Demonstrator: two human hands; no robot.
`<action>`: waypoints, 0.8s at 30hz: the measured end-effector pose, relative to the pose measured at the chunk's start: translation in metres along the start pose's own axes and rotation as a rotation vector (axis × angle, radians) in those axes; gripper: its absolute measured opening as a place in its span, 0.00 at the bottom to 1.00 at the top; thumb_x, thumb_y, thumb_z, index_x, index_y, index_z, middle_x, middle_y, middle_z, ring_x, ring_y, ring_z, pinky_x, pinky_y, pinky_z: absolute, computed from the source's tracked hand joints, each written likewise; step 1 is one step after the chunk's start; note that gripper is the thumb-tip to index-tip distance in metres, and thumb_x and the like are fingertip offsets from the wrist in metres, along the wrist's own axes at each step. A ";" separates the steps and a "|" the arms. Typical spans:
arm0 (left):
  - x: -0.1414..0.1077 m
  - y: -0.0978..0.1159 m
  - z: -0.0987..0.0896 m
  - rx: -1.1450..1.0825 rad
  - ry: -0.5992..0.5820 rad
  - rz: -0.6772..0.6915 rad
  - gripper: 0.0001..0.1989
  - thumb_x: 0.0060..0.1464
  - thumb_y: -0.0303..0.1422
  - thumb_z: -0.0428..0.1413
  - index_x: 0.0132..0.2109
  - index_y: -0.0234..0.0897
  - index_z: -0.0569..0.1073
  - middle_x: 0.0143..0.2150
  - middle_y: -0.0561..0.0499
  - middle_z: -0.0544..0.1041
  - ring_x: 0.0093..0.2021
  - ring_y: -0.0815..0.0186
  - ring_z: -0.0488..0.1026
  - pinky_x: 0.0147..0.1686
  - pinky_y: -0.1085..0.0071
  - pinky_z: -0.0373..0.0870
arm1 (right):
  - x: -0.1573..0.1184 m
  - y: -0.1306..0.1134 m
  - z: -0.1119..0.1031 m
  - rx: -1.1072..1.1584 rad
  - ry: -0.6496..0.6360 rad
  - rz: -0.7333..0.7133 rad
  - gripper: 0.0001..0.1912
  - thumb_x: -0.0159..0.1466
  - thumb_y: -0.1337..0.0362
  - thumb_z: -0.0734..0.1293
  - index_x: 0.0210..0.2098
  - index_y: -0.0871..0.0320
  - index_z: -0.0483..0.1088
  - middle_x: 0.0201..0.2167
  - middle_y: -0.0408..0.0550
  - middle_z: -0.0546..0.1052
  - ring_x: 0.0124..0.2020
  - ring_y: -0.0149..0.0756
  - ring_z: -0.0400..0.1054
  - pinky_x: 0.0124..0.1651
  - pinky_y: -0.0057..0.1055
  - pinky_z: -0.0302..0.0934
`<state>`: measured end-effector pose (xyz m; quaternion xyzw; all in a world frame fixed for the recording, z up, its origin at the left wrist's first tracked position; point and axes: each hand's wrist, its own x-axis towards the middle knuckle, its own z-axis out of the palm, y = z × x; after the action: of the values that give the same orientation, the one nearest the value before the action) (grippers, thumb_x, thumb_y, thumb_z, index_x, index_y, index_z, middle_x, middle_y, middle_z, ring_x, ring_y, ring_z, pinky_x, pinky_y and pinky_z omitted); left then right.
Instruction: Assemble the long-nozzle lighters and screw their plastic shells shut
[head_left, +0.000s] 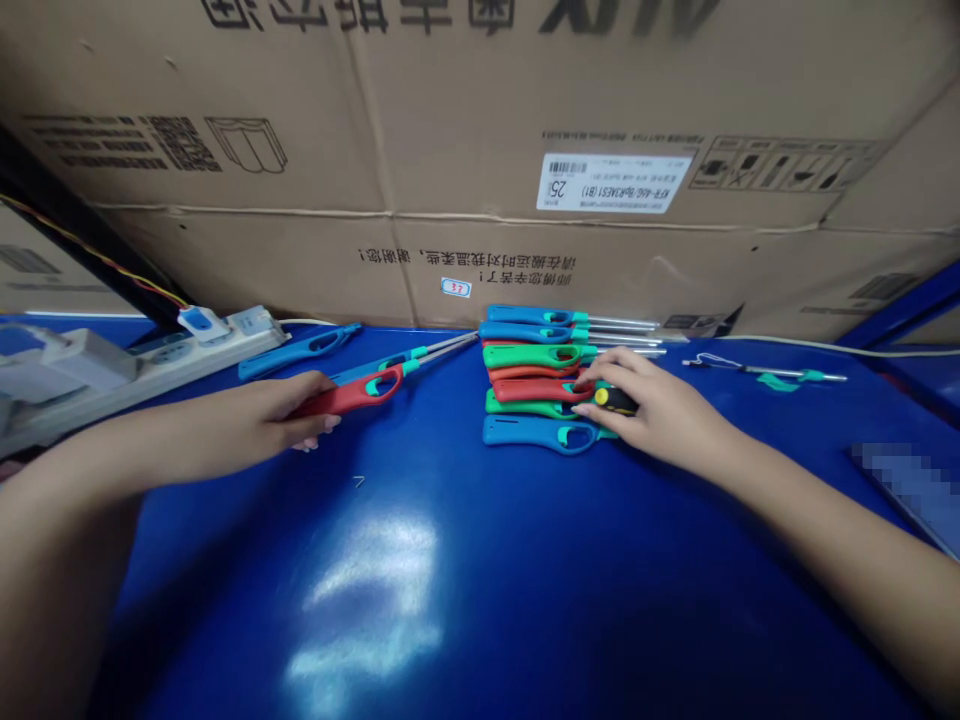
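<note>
My left hand (296, 408) is closed round the handle of a red lighter (352, 394), whose metal tube points right and away. Beside it lies a blue lighter (375, 368), partly hidden by the red one. My right hand (637, 395) is closed, with a black screwdriver with a yellow end (615, 401) held in it. Its fingertips are at the right end of a red lighter (525, 390) in a stacked row. Green lighters (525, 356), blue lighters (525, 431) and an orange one make up the rest of that row.
A large cardboard box (337, 260) stands along the back of the blue table (450, 600). At the left are a power strip (180, 350) and a blue handle piece (300, 350). A metal tube with green parts (810, 376) lies right; a pixelated flat object (915, 490) is at the right edge.
</note>
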<state>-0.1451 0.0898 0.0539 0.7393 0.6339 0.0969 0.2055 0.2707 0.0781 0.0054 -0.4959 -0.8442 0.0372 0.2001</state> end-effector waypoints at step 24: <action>0.039 -0.024 0.015 0.372 0.183 0.105 0.22 0.57 0.38 0.50 0.54 0.32 0.75 0.49 0.40 0.78 0.42 0.55 0.75 0.44 0.63 0.69 | -0.007 0.010 0.004 -0.302 -0.026 -0.107 0.07 0.66 0.65 0.65 0.42 0.55 0.74 0.44 0.48 0.79 0.29 0.35 0.71 0.27 0.30 0.52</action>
<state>-0.1537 0.1283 0.0255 0.7847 0.6174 0.0558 0.0017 0.2798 0.0777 -0.0030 -0.4741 -0.8680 -0.0941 0.1140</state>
